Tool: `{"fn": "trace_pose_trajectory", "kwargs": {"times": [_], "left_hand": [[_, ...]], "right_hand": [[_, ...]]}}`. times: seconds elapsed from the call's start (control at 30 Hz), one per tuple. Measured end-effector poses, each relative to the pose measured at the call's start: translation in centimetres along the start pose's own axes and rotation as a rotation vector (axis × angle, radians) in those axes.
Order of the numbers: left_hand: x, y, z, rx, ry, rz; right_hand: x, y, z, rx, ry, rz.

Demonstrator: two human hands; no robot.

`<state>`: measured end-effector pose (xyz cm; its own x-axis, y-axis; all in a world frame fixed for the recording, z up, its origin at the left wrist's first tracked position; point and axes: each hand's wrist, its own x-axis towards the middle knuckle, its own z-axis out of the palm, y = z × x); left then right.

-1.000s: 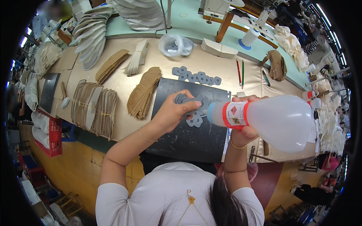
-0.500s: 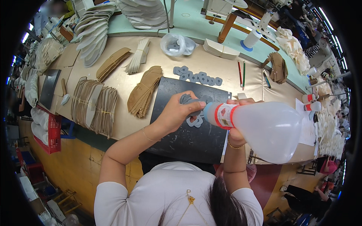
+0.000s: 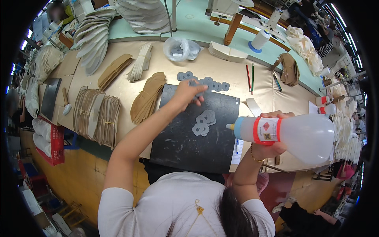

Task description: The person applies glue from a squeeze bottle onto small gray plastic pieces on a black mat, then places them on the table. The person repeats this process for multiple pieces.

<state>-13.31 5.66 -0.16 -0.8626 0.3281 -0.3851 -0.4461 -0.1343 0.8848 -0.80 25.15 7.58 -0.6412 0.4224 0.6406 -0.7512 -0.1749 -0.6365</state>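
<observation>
My left hand (image 3: 188,93) is over the far edge of a black board (image 3: 181,150), its fingers closed on a few small grey cut pieces (image 3: 193,83). Just beyond it runs a row of similar grey ring-shaped pieces (image 3: 218,85) on the table. A small overlapping pile of grey pieces with holes (image 3: 204,123) lies on the board. In my right hand (image 3: 272,147) is a large translucent squeeze bottle (image 3: 310,136), tipped on its side with its pale blue cap and narrow nozzle (image 3: 230,126) pointing left. The nozzle touches nothing and sits above the board's right edge.
Banded brown stacks (image 3: 148,96) and upright brown bundles (image 3: 107,114) stand to the left. A plastic bag (image 3: 177,49) holding grey pieces sits at the back. Pencils (image 3: 252,79) lie right of centre. A thread cone (image 3: 260,39) stands on the green table behind.
My left hand has moved away from the nozzle, up and left toward the row of grey pieces. The bottle has shifted right, and the pile on the board is uncovered.
</observation>
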Motion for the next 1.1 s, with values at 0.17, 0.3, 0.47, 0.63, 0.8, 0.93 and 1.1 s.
{"fn": "trace_pose_trajectory", "kwargs": {"times": [0.17,0.3,0.47,0.63,0.8,0.93,1.1], "left_hand": [[8.2,-1.1,-1.5,0.261,0.131,0.019],[9.3,-1.4,-3.5,0.128,0.156,0.021],[4.2,-0.1,-3.7,-0.149,0.02,-0.049],[-4.6,3.1,-2.0,-0.006,-0.115,-0.064],[-8.2,4.2,0.4,0.036,-0.222,-0.029],[-9.3,4.9,0.8,0.057,-0.264,-0.045],[-9.8,5.0,1.1,0.047,-0.276,-0.071]], "right_hand": [[-0.4,0.2,-0.3,0.097,-0.052,0.087],[0.2,-0.3,-1.0,0.117,-0.075,0.103],[0.2,0.4,-0.7,0.121,-0.007,0.14],[0.4,1.8,2.7,-0.086,0.087,0.178],[0.7,3.6,3.0,-0.203,-0.028,0.023],[0.8,2.5,4.1,-0.175,-0.131,0.063],[0.4,2.4,3.8,-0.22,-0.176,0.062]]}}
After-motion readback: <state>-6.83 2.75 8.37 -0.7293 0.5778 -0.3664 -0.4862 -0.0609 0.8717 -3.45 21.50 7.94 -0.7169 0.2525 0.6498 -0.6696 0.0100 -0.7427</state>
